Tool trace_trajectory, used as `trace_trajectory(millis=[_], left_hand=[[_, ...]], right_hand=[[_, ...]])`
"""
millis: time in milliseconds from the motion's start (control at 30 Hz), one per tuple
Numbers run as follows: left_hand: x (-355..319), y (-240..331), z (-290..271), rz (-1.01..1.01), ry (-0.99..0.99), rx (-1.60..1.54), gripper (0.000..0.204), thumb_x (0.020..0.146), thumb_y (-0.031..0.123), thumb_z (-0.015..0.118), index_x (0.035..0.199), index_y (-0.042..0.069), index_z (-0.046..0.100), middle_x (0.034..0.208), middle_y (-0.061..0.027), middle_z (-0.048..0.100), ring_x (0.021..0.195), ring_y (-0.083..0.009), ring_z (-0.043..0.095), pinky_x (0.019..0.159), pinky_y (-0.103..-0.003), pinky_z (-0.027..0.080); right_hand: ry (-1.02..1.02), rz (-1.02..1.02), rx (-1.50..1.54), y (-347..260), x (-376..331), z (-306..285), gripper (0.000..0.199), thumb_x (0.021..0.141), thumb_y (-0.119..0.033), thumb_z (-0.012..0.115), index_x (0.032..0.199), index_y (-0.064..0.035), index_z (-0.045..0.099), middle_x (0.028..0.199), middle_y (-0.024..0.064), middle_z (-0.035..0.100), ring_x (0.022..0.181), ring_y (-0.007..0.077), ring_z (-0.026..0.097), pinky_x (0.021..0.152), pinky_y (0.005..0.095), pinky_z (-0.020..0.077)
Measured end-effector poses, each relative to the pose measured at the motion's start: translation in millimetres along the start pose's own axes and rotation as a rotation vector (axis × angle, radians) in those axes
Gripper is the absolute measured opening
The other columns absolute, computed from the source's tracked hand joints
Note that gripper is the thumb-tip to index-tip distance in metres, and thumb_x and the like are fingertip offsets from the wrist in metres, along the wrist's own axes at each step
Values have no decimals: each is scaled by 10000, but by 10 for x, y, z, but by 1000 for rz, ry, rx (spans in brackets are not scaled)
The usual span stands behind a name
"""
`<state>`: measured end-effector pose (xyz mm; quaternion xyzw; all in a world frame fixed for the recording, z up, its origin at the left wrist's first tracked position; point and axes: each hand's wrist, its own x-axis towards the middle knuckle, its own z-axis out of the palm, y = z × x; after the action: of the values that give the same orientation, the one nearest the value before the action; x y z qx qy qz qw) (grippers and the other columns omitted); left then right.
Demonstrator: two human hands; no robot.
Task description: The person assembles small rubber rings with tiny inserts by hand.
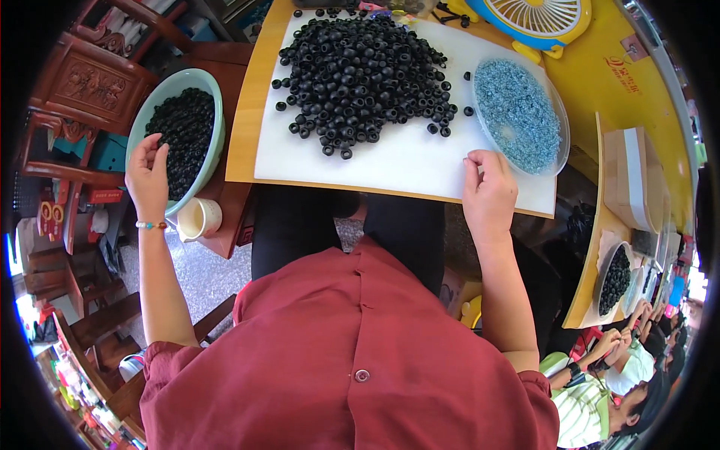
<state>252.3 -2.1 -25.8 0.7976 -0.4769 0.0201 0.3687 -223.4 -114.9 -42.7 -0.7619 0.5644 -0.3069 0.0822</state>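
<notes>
My left hand (148, 178) is over the near left rim of a pale green bowl (218, 129), its thumb and forefinger slightly apart with nothing visible between them. Small black pieces (184, 135) fill much of that bowl. At the board's front right, my right hand (489, 193) is closed, thumb against the curled forefinger; anything in the pinch is too small to make out. Just beyond it, a round clear dish (561, 154) holds many tiny pale blue pieces (517, 105). A large heap of black beads with round holes (360, 75) covers the middle of the white board (420, 161).
A cream cup (199, 218) stands beside the bowl. At the back right is a blue and yellow fan (536, 19). Carved wooden chairs (90, 82) stand left. On the right are a cardboard box (634, 176), another bowl of black pieces (615, 279) and other people (600, 375).
</notes>
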Motion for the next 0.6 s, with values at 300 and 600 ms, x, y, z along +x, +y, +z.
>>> trace_trajectory(millis=[300, 600], left_hand=[[-318, 1083, 329, 234, -71, -204, 187, 742, 63, 661, 929, 63, 667, 893, -79, 624, 821, -202, 585, 753, -317, 462], [-780, 1856, 1101, 608, -189, -92, 165, 680, 211, 741, 754, 136, 614, 661, 29, 580, 635, -173, 519, 623, -319, 340]], right_hand=[[50, 23, 191, -35, -107, 9, 71, 802, -5, 615, 871, -8, 597, 805, 112, 603, 629, 234, 584, 566, 315, 469], [80, 9, 255, -26, -148, 39, 56, 809, -8, 618, 860, -5, 594, 798, 108, 605, 626, 216, 577, 560, 298, 464]])
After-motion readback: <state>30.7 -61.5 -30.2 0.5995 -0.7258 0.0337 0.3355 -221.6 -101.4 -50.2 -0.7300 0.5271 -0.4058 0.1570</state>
